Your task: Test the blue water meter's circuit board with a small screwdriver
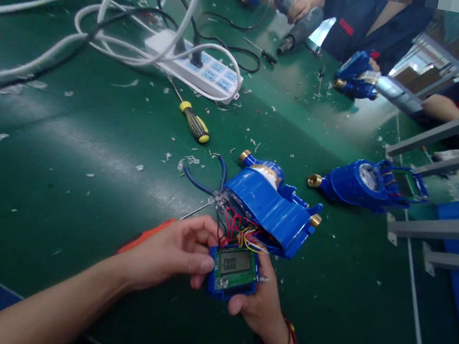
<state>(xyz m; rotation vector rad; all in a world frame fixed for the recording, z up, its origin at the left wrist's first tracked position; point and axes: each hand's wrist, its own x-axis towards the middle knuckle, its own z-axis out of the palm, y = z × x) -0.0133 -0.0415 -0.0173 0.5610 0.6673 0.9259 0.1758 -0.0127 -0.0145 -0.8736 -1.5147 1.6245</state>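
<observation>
A blue display module with a green circuit board and a small LCD screen is held between both my hands above the green table. My left hand grips its left edge with thumb and fingers; an orange-handled tool pokes out under that hand. My right hand cups the module from below and the right. Coloured wires run from the module up to an opened blue water meter with brass ends, lying just beyond my hands.
A yellow-and-black screwdriver lies mid-table. A white power strip with white and black cables sits behind it. Another blue meter lies to the right, by grey metal rails. Other people work on meters at the far side. Plastic scraps litter the table.
</observation>
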